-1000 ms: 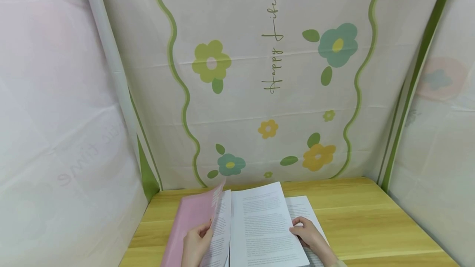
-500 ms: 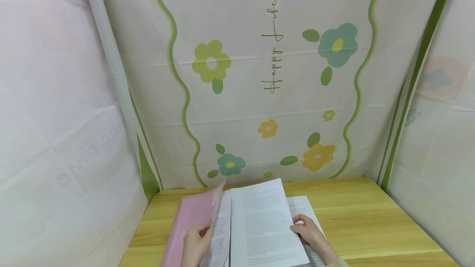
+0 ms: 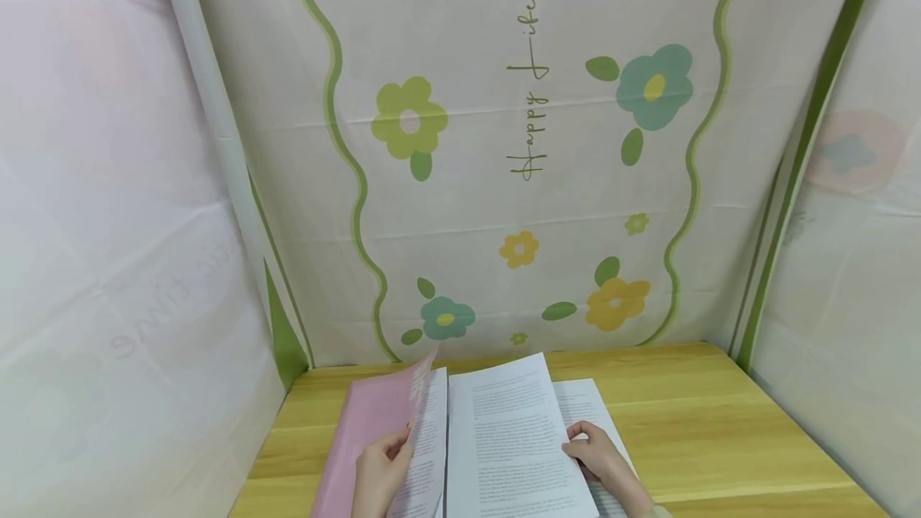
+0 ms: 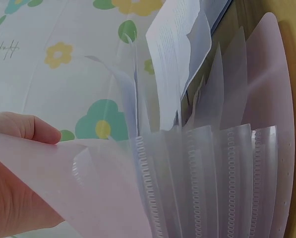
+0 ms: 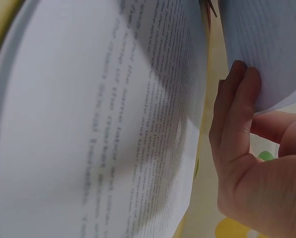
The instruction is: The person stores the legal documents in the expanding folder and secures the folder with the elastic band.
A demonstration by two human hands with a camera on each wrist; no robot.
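A pink folder (image 3: 370, 414) with several clear pockets (image 4: 202, 183) stands partly opened on the table. My left hand (image 3: 383, 470) pinches the edge of its raised pink cover (image 4: 103, 183), thumb on one face and the other fingers behind. To the right, my right hand (image 3: 600, 458) holds the right edge of a printed sheet (image 3: 514, 438) between thumb and fingers. That sheet leans up beside the folder's pockets. Beneath it lies another printed sheet (image 3: 583, 398), its text large in the right wrist view (image 5: 103, 119). Further printed paper (image 3: 432, 422) shows just inside the cover.
The wood-grain table (image 3: 719, 430) extends to the right of the papers. Behind it hangs a white cloth (image 3: 468, 206) with flowers and lettering. Cloth side walls (image 3: 129, 262) enclose the space on both sides.
The sheet in my right hand rose slightly half a second ago and has sunk back down. My left hand keeps its place on the pink cover.
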